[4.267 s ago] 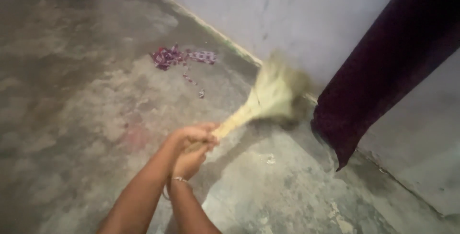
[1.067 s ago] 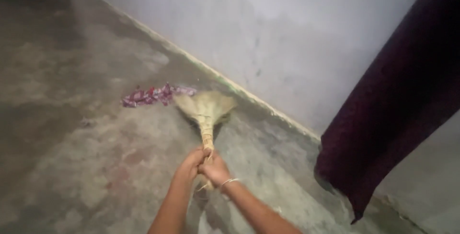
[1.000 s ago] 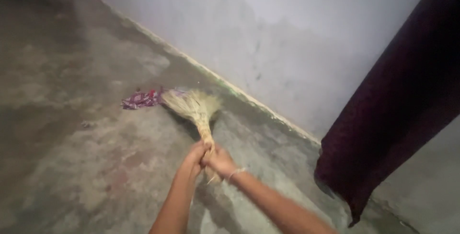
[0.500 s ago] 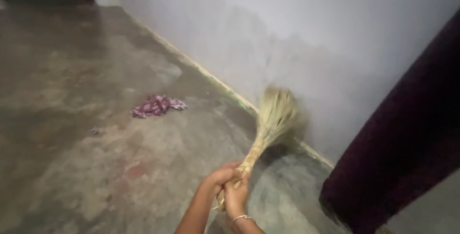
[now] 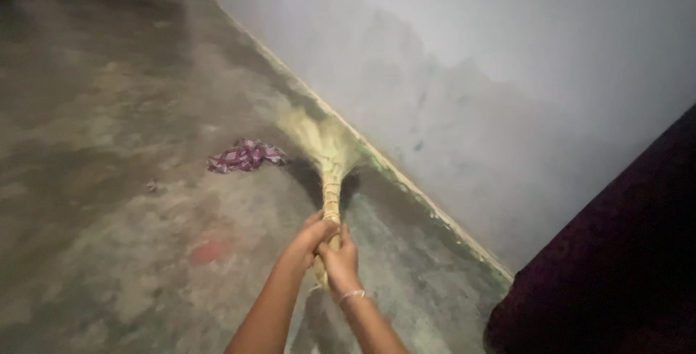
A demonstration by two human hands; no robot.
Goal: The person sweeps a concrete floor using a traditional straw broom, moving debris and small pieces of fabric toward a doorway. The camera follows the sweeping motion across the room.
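Low down, your left hand and right hand are stacked on the bound neck of a short pale straw hand broom, both grips wrapped fully shut round it, touching one another. Two hands on so stubby a handle probably give the leverage to press the bristles flat. Broom head fans out on the grey concrete floor, close along the foot of the whitewashed wall; bristles are motion-blurred, so their exact edge is hard to judge. Just beside the fan lies a crumpled purple wrapper scrap. Dark maroon curtain hangs at your right.
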